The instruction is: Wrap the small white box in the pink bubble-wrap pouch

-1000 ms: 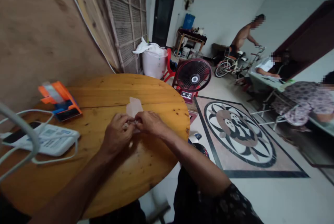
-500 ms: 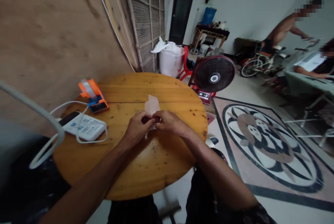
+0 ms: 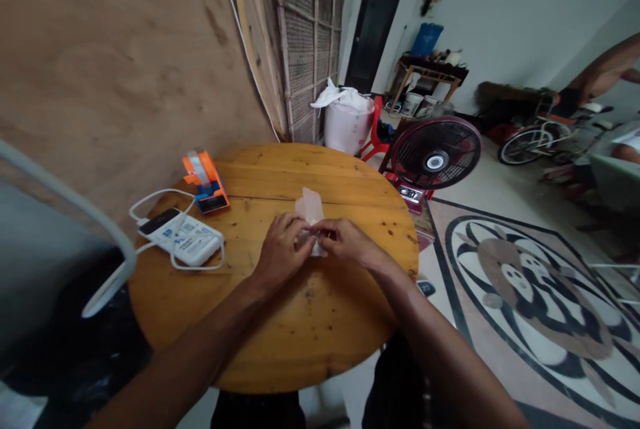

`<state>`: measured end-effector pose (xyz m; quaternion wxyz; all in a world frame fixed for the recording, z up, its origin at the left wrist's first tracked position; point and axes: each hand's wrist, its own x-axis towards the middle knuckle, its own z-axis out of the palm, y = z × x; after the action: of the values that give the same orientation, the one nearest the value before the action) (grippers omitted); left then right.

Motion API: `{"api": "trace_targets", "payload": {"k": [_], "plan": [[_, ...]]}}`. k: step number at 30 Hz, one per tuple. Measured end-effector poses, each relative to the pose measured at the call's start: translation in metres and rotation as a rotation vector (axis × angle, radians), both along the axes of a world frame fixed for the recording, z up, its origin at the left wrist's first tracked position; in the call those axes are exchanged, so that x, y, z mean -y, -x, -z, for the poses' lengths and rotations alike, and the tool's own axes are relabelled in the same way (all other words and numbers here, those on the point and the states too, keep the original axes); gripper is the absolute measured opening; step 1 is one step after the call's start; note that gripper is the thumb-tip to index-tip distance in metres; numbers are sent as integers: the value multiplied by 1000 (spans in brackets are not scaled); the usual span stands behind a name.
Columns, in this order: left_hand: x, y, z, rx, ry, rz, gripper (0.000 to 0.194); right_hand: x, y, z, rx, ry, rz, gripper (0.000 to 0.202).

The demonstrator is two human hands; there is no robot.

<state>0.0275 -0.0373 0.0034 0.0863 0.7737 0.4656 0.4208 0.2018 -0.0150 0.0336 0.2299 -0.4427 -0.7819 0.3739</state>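
Your view has swung left over the past second, carrying the round wooden table farther to the right in it and pushing the person at the bicycle to the far edge, where the head is now cut off.

At far left, a curved pale tube arcs across your view in front of the tabletop. Beyond it, a white device with a looped white cable lies on the table, a black panel at its far end. Just behind it stands an orange-and-blue tape dispenser, near the plywood-like wall.

Your left hand reaches in over the table's middle, fingers curled and thumb stretched out, grasping the near left side of a translucent plastic packet. The packet sits between your two hands, its far end jutting past your fingertips; whether its underside touches the wood, you cannot tell from here. Your right hand pinches the packet's right side between thumb and forefinger, the other fingers bent under.

Past the table's far edge come a stuffed white sack, a red chair and a dark door. A dark red fan stands close by the table's right side, with a panda mosaic set into the floor beyond.
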Motion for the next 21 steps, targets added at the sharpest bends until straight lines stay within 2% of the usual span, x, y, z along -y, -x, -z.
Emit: {"api": "trace_targets", "payload": {"k": [3, 5, 7, 9, 12, 15, 21], "plan": [[0, 1, 0, -49, 0, 35, 10, -6, -3, 1, -180, 161, 22, 25], [0, 1, 0, -66, 8, 38, 6, -12, -7, -2, -261, 238, 143, 21], [0, 2, -1, -65, 8, 28, 5, -20, -10, -6, -233, 267, 292, 15], [0, 2, -2, -62, 3, 13, 5, -30, -13, -7, -121, 307, 365, 10], [0, 3, -3, -76, -13, 8, 6, -47, -13, -5, -1, 397, 368, 25], [0, 3, -4, -107, -30, 31, 8, -61, -6, 3, 19, 451, 342, 32], [-3, 4, -3, -93, -4, 101, 11, -77, 7, 22, -14, 435, 258, 31]]}}
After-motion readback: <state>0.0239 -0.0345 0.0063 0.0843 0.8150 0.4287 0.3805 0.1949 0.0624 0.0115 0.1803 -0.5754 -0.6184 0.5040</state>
